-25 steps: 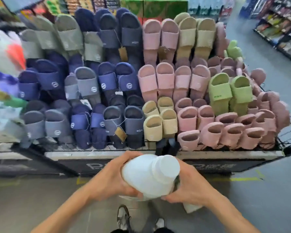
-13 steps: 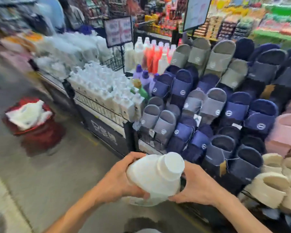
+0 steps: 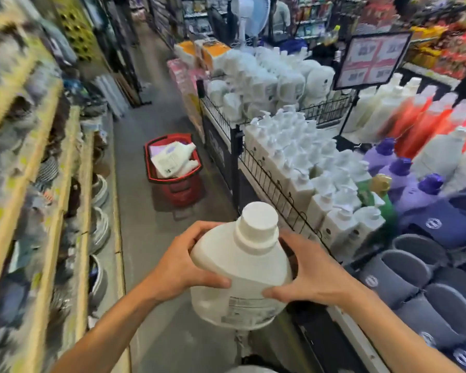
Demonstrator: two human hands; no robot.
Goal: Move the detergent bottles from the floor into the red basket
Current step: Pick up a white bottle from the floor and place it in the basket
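I hold a large white detergent bottle [image 3: 242, 267] with a white cap in front of me, above the floor. My left hand [image 3: 183, 262] grips its left side and my right hand [image 3: 312, 273] grips its right side. The red basket [image 3: 176, 181] stands on the aisle floor ahead, beside the wire display rack. Inside it lie white detergent bottles [image 3: 172, 160], one with a pale purple label.
A wire-fenced display [image 3: 275, 184] of white pump bottles, purple and orange bottles and grey and blue slippers [image 3: 414, 265] runs along my right. Wooden shelves [image 3: 51, 211] with goods line the left. A grey floor aisle [image 3: 145, 216] runs between them toward the basket.
The view has swung left, from the slipper display to the aisle. The red basket now lies straight ahead and nearer the centre. Both hands keep their hold on the bottle.
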